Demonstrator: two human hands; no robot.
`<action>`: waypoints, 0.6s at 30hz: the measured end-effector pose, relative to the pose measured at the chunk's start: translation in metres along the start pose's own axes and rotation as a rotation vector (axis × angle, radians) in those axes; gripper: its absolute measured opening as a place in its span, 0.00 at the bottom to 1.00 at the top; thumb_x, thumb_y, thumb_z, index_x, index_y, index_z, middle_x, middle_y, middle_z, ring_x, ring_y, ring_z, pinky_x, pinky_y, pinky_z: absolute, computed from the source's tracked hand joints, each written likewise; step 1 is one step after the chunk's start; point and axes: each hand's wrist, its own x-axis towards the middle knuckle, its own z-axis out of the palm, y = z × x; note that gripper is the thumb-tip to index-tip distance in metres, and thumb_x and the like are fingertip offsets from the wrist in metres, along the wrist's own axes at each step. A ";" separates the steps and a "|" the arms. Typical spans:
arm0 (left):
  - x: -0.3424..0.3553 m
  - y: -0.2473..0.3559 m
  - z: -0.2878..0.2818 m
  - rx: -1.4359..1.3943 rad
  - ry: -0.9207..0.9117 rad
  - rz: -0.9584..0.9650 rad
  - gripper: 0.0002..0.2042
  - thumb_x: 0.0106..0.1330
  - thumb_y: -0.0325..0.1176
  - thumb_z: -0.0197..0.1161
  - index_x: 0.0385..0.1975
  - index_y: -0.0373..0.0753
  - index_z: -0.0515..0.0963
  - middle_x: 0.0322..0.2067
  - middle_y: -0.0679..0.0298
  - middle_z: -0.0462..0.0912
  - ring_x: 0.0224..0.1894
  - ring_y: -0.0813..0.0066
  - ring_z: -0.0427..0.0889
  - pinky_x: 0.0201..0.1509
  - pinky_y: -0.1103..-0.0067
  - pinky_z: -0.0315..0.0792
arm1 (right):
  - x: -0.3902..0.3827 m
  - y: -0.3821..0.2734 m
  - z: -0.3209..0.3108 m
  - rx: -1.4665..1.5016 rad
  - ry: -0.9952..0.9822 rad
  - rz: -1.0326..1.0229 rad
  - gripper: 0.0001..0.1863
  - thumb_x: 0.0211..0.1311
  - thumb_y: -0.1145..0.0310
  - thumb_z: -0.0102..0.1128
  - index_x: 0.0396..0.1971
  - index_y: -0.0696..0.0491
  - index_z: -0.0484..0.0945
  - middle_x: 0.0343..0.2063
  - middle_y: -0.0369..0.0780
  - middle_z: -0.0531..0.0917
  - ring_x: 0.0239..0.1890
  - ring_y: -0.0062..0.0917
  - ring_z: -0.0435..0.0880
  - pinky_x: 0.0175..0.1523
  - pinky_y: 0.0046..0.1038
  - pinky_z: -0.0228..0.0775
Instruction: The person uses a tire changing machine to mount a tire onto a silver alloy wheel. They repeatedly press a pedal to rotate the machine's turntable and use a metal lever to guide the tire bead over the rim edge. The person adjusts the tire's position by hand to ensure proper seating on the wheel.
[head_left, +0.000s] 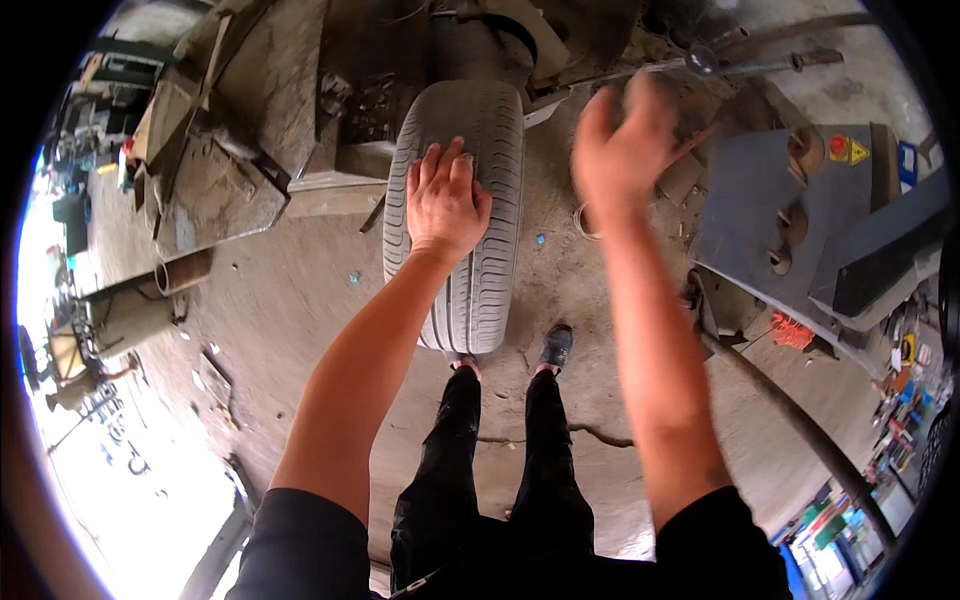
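A dusty black tyre (488,270) stands upright on the floor in front of my feet, tread toward me. My left hand (445,205) lies flat on top of its tread, palm down with the fingers a little apart. To the right of the tyre, my right hand (625,140) is lifted and blurred by motion. Its fingers look spread, and nothing shows in them. Beyond that hand runs a long metal bar (640,73) with a round knob, apart from the hand as far as I can tell.
On the right is a grey metal machine cabinet (745,205) with a red button, and a long pole (790,415) slants below it. Worn metal plates (225,205) stand at the left. An orange coil (791,331) lies by the cabinet. A crack (600,436) crosses the dirty floor.
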 end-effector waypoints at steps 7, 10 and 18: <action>0.007 0.010 -0.005 -0.050 0.032 -0.001 0.20 0.66 0.35 0.60 0.57 0.37 0.79 0.71 0.59 0.75 0.73 0.49 0.69 0.77 0.54 0.62 | 0.175 0.114 -0.002 -0.909 -0.452 -0.674 0.13 0.68 0.62 0.56 0.33 0.50 0.89 0.36 0.43 0.91 0.43 0.40 0.91 0.49 0.42 0.84; -0.038 -0.010 -0.016 -0.015 -0.063 -0.112 0.23 0.65 0.37 0.60 0.59 0.37 0.79 0.72 0.59 0.74 0.74 0.50 0.69 0.77 0.54 0.62 | 0.174 0.105 0.010 -0.950 -0.617 -0.710 0.14 0.70 0.63 0.54 0.32 0.52 0.87 0.38 0.46 0.90 0.45 0.44 0.90 0.49 0.45 0.83; -0.159 -0.015 -0.050 -0.252 -0.059 0.031 0.27 0.59 0.36 0.67 0.59 0.31 0.76 0.77 0.46 0.65 0.77 0.39 0.64 0.77 0.45 0.60 | 0.195 0.223 0.032 -1.028 -0.484 -0.554 0.16 0.73 0.60 0.57 0.52 0.50 0.83 0.49 0.45 0.87 0.52 0.41 0.86 0.60 0.41 0.77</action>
